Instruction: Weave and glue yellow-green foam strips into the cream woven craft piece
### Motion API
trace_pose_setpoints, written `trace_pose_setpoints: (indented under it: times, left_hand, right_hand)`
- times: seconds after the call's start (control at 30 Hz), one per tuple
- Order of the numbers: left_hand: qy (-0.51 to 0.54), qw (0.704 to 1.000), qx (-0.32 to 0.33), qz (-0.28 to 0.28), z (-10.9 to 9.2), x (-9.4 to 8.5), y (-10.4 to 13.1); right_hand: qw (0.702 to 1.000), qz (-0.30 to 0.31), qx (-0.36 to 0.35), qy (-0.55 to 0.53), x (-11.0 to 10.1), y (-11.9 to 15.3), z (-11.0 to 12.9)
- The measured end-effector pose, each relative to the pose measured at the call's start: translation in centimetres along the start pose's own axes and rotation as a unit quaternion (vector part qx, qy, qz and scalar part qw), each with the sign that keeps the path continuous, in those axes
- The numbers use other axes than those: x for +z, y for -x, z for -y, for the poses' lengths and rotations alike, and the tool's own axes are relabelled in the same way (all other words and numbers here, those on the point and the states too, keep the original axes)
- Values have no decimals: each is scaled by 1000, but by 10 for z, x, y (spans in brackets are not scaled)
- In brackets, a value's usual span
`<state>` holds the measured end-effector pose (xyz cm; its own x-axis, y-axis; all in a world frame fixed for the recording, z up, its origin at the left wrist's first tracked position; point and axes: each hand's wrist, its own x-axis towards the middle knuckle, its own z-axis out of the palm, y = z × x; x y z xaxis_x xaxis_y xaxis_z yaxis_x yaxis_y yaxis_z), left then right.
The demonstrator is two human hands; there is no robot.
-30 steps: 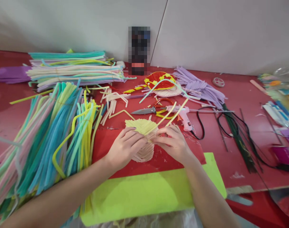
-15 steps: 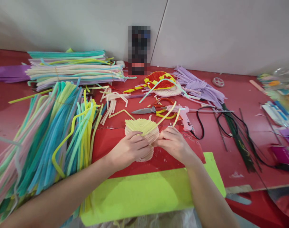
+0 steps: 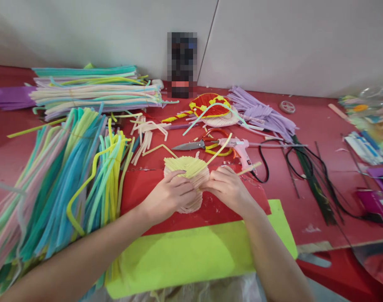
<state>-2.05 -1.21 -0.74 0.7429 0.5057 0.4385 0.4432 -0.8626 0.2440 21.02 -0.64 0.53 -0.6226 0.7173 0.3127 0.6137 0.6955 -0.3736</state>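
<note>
A: Position of the workpiece?
B: Cream-and-yellow piece point(image 3: 193, 164) is over the red sheet point(image 3: 223, 218), between the two hands. Ribbed surface, yellow towards the top, cream below. Cannot tell whether it rests on the sheet.

A: State of the hands?
B: Left hand point(image 3: 171, 195): fingers curled over the piece, thumb hidden; firmness of grip cannot be told. Right hand point(image 3: 227, 188): fingers drawn together at the piece's right edge; what lies between the fingertips is hidden.

A: Loose ends?
B: One yellow strip point(image 3: 221, 147) slants up and right from the piece. A second pale strip point(image 3: 249, 168) shows beyond the right hand.

A: Surroundings?
B: Just behind the piece, scissors point(image 3: 189, 145) and a pink glue gun point(image 3: 241, 152). Farther back, a red fan-shaped item point(image 3: 210, 109) with yellow trim, beside a lilac bundle point(image 3: 262, 111). Multicoloured stems point(image 3: 59, 188) at the left of the red worktop point(image 3: 314, 126). Lime-green sheet point(image 3: 191, 256) nearest the person.
</note>
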Motion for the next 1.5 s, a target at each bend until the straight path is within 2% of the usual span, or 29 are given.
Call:
trace_pose_setpoints:
  times: [0.37,0.73,0.97,1.1,1.2,1.27,1.37,1.5]
  left_hand:
    - [5,1000,-22,-16,2,0,0]
    - [3,1000,-26,-7,1,-1,0]
    - [-28,997,-69,-19,0,-4,-1]
    - [-78,995,-61,-1,-8,-4,-2]
    - [-118,992,-44,15,-22,1,-1]
    - [-126,989,-67,35,-34,8,1]
    - [-139,978,-134,73,-49,17,5]
    - [-163,951,-238,111,-56,23,9]
  right_hand:
    - [1000,1,7,-7,-8,-1,0]
    - [1000,-4,12,15,-6,-1,1]
    - [1000,-24,3,5,-4,-1,-3]
    - [999,-43,13,10,3,-2,-6]
    - [998,-51,13,24,9,-4,-7]
    - [998,-42,14,34,13,-5,-8]
    - [998,-39,16,46,17,-6,-10]
    - [998,-41,5,41,22,-8,-10]
